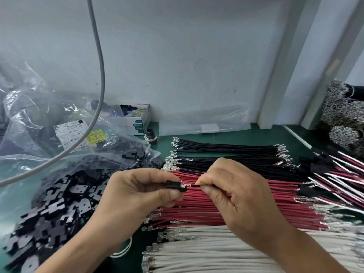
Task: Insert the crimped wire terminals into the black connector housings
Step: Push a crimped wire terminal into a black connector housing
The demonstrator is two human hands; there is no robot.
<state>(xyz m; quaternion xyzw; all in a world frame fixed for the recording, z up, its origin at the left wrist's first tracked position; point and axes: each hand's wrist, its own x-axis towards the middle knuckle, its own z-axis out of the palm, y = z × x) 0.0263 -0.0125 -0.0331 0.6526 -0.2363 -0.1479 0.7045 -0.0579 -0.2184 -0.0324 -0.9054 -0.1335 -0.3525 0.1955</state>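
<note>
My left hand [136, 192] pinches a small black connector housing [174, 186] between thumb and fingers. My right hand [234, 192] pinches a black wire [198, 186] just behind its silver crimped terminal [186, 186]. The terminal tip sits at the housing's opening, partly inside. Under my hands lie rows of cut wires with crimped ends: black wires [226, 154] at the back, red wires [246, 209] in the middle, white wires [206, 251] nearest me. A heap of loose black housings [51, 213] lies to the left.
Clear plastic bags [65, 123] with labels hold more housings at the back left. A grey cable [98, 60] hangs across the left. A small cardboard box [137, 119] stands by the wall. Assembled red-and-white harnesses [338, 174] and bundles of terminals [342, 113] lie at the right.
</note>
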